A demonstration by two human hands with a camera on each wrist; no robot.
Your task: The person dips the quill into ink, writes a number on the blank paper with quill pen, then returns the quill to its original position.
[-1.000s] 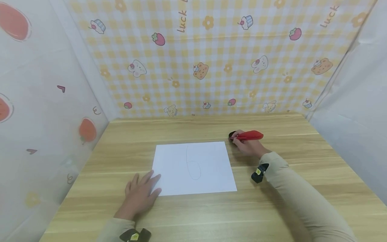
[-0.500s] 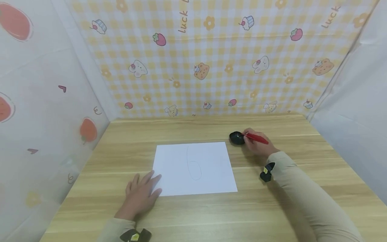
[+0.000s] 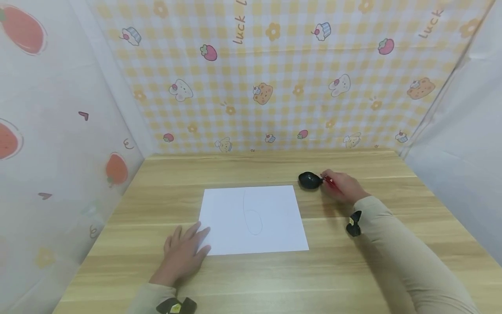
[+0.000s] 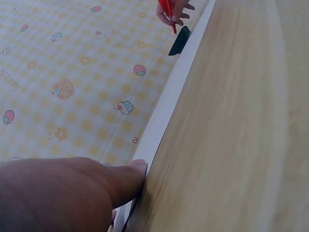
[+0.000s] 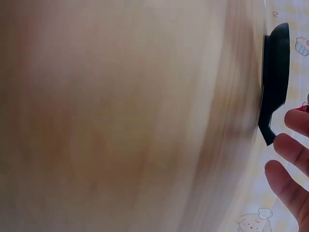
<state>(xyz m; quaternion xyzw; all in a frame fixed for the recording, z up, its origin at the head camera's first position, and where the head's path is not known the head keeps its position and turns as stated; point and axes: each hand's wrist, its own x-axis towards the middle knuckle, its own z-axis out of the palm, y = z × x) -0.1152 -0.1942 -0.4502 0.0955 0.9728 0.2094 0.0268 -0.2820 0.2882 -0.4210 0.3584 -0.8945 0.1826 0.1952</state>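
A white sheet of paper (image 3: 223, 209) lies on the wooden table, bearing a thin drawn line with a loop, like a "6". My left hand (image 3: 182, 253) rests flat at its left edge, fingers spread, thumb and forefinger on the paper. At the back right, my right hand (image 3: 345, 186) pinches a red quill pen (image 3: 331, 182), whose feather end is mostly hidden in the head view. The pen's tip points down in the left wrist view. Just left of those fingers sits a small black dish (image 3: 309, 180) with a short handle; whether they touch it I cannot tell.
A yellow checked cloth (image 3: 235, 87) with cartoon prints hangs behind the table (image 3: 251, 279). White printed sheeting (image 3: 59, 165) stands at the left, and a plain white sheet (image 3: 466, 152) at the right.
My right hand has drawn back to the right with the quill pen, from over the black dish to beside its handle, uncovering the dish. The left hand has kept its place on the paper.
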